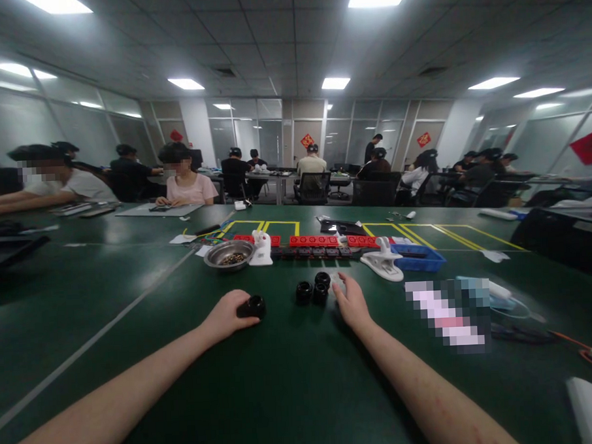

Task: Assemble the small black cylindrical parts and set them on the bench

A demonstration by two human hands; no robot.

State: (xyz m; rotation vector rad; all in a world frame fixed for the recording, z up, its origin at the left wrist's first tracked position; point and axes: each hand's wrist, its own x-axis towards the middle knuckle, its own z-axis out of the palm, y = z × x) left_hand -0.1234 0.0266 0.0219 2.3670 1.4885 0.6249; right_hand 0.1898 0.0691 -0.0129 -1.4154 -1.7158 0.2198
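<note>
My left hand (pixel 228 314) is closed round a glossy black ring-like piece (pixel 253 307) with a hollow in its top, low over the green table. Right of it, three similar black round pieces stand close together: a left one (pixel 303 292), a right one (pixel 321 293) and one behind (pixel 323 279). Beside them is my right hand (pixel 351 301), its thumb and fingers curled about a small translucent whitish piece (pixel 334 282). Part of that piece is hidden by the fingers, and its kind is unclear.
Beyond the hands lie a metal bowl (pixel 219 257) of small brass-coloured parts, white clamp-like stands (pixel 262 249) (pixel 383 262), a row of red blocks (pixel 312 241) and a blue tray (pixel 420 262). Cables (pixel 524 335) lie at right. A person (pixel 189 187) sits across the table.
</note>
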